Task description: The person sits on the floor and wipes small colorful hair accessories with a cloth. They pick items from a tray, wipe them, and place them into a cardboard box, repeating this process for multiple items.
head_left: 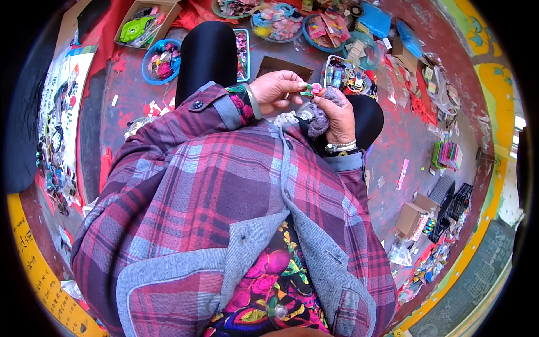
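Above my lap, both hands meet at a small green piece with a pink flower (316, 88), which looks like a hair clip. My left hand (275, 91) pinches its green end between thumb and fingers. My right hand (339, 119) is closed, with its thumb and fingertip at the flower end. A fuzzy grey bundle (318, 122), perhaps knitted cloth, is also gripped in the right hand and hangs down beside the palm. Past my hands, between my knees, lies an open brown cardboard piece or box (284, 68).
Round basins of small trinkets, among them a blue basin (147, 72), stand beyond my knees. A white tray (327, 66) of hair ties touches the right knee's far side. Left lies a white board (78, 95) with sunglasses; right are green-and-pink frames (446, 155), small boxes and black baskets (456, 205).
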